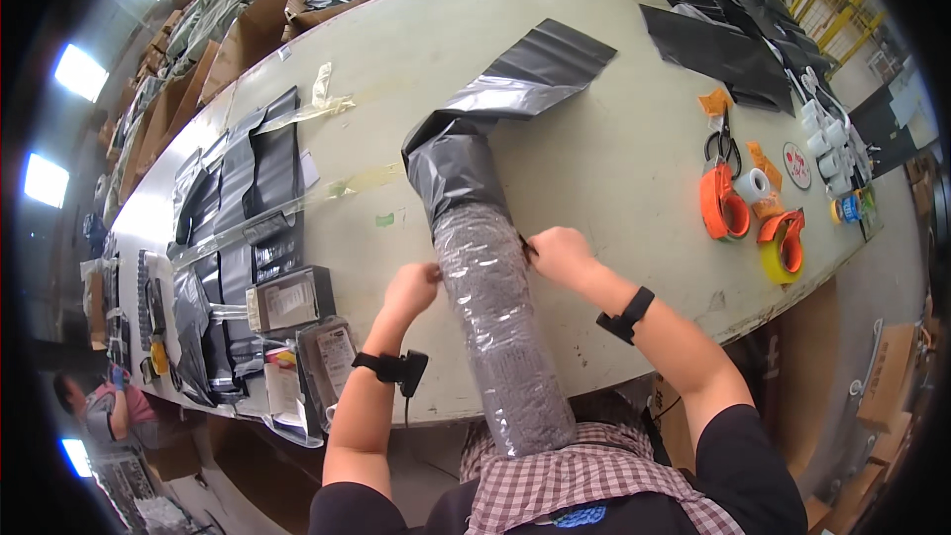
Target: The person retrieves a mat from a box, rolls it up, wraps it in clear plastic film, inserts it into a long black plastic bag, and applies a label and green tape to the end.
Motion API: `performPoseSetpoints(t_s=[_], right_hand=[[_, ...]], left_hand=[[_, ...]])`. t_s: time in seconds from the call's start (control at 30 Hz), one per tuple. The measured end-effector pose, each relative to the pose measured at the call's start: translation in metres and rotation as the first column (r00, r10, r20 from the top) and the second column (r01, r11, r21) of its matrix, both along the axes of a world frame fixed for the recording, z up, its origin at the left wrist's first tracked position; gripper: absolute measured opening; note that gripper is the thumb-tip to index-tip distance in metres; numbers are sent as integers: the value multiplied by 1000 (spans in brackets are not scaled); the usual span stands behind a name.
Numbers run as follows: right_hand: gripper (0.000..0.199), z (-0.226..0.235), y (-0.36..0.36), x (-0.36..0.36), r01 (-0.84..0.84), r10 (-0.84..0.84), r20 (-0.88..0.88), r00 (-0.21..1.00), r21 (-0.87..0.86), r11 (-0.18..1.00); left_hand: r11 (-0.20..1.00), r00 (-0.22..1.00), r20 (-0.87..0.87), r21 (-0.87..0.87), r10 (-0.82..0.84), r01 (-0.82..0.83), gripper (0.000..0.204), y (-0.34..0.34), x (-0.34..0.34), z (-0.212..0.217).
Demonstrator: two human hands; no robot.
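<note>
A long grey roll [500,337], wrapped in clear shiny plastic, lies on the table with its near end against my checked apron. Over its far end sits a black plastic bag [461,173], whose loose, flattened part [535,69] bends away to the far right. My left hand [411,289] is closed beside the roll's left side, seemingly on the bag's edge; its fingertips are partly hidden. On the opposite side my right hand [563,256] pinches a dark edge of the bag. Both wrists wear black bands.
Black bags [248,178] lie at the left, near clear boxes [292,299]. More black bags [718,50] are at the far right. Scissors [723,144], an orange tape dispenser [723,203], another dispenser [783,246] and white rolls [827,144] sit right. A co-worker [114,406] is at the far left.
</note>
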State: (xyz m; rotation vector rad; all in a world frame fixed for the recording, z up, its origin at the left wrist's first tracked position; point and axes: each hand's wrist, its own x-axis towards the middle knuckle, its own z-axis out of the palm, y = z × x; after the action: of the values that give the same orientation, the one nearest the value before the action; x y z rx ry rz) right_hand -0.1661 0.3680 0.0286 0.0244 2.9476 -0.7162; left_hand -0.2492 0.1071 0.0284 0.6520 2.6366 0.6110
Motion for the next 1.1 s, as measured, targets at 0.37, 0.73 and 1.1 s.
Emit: performPoseSetpoints(t_s=[0.37, 0.73, 1.1], right_hand=[[7, 45, -19, -76, -75, -79, -538, 839, -259, 963], [23, 37, -26, -87, 98, -151, -240, 959, -219, 971], [19, 39, -40, -82, 113, -29, -697, 717, 75, 991]], left_hand=[[857, 956, -270, 514, 110, 46, 16, 71, -55, 52], [930, 972, -103, 327, 213, -169, 49, 76, -78, 19], [882, 719, -693, 369, 52, 292, 19, 85, -34, 38]])
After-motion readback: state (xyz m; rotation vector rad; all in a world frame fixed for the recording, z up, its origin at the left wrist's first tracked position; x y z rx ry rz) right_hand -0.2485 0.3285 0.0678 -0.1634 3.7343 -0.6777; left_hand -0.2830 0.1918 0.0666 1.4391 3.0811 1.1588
